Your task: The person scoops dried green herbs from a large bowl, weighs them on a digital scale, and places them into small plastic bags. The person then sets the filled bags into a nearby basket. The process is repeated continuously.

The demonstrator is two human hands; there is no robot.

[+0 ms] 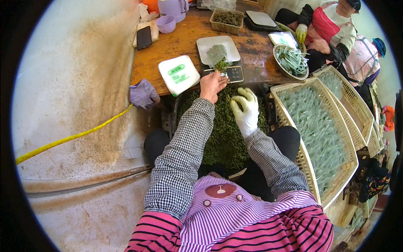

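Note:
My left hand [214, 83], bare, grips the near end of a clear plastic bag [216, 54] partly filled with green plant bits. The bag lies over the pan of a digital scale [231, 47] on the wooden table. My right hand [246, 110], in a white and yellowish glove, hovers with curled fingers above a dark tub of loose green plant pieces [225, 138] between my knees. Whether anything is tucked inside those fingers is hidden. Left of the scale lies a stack of printed white plastic bags [178, 75].
Right of me stands a cream plastic crate [315, 132] of filled bags, with more crates [346, 100] beyond. A bowl of bag strips [291, 61] sits at the table edge, near a seated co-worker [327, 34]. A phone [144, 37], purple cup [166, 24] and plant-filled box [227, 19] are farther back.

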